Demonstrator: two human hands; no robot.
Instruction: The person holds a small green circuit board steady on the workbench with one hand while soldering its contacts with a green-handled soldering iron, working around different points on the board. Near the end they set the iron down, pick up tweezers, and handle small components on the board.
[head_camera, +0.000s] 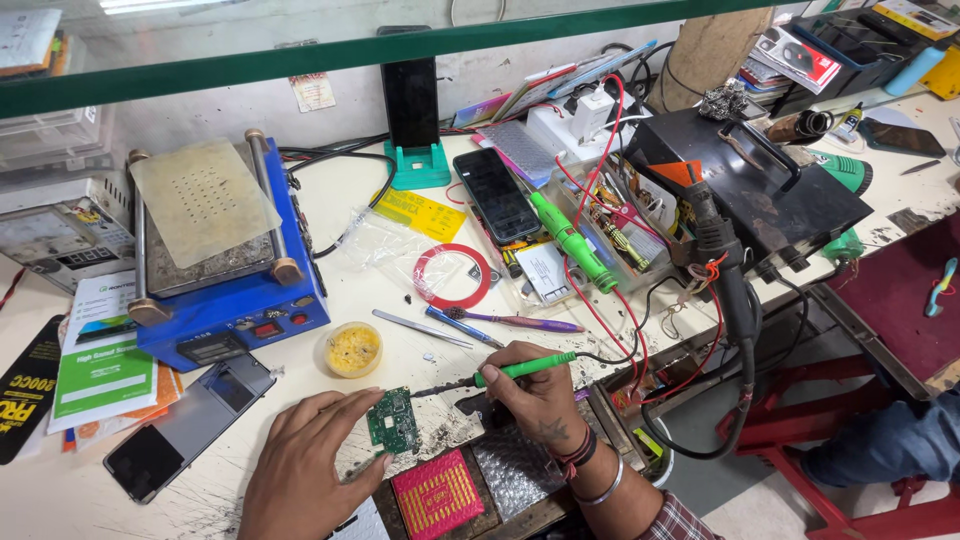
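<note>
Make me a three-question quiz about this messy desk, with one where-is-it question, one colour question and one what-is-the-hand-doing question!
1. Where does the small round tin of yellow paste sit?
A. In front of the blue heating machine
B. On the black box at the right
C. On the glass shelf

2. What colour is the soldering iron handle?
A. Red
B. Green
C. White

3. What is the left hand doing?
A. Holding a phone
B. Hanging off the desk
C. Pressing down beside the green circuit board

Answers:
1 A, the tin stands just off the machine's front corner.
2 B, the grip in the right hand is bright green.
3 C, its fingers lie flat at the board's edge.
</note>
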